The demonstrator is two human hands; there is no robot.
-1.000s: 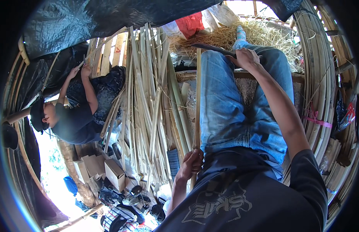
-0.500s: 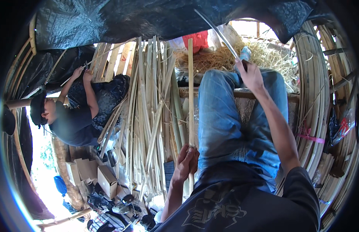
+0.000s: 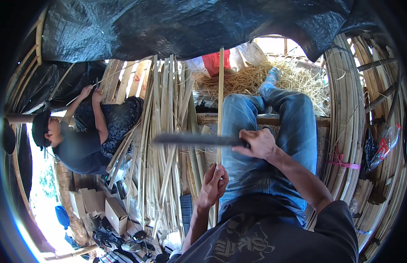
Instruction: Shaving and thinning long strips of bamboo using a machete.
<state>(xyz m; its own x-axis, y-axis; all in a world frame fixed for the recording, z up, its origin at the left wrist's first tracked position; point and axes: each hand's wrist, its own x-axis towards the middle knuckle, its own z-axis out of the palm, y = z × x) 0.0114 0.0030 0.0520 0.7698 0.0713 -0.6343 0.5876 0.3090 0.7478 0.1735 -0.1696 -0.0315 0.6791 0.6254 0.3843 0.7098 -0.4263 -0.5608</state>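
Note:
My left hand [image 3: 214, 187] is closed round a long, narrow bamboo strip [image 3: 220, 96], gripping it near its lower part so that it stands lengthwise beside my left thigh. In my closed right hand [image 3: 259, 144] is the handle of a long-bladed machete [image 3: 190, 140]. Its blade, blurred by motion, points left and passes across the strip, above my left hand in the picture. Whether the blade touches the strip I cannot tell.
Many bamboo strips [image 3: 161, 118] lean and lie to my left. Beyond them a co-worker [image 3: 82, 142] holds a thin strip and a blade. Cardboard boxes [image 3: 116, 215] sit at lower left, straw [image 3: 238, 83] lies ahead, and tied bamboo bundles [image 3: 346, 109] stand at right.
The machete has swung from pointing up and away to lying crosswise over the strip, as my right hand came nearer and to the left. My left hand keeps its grip.

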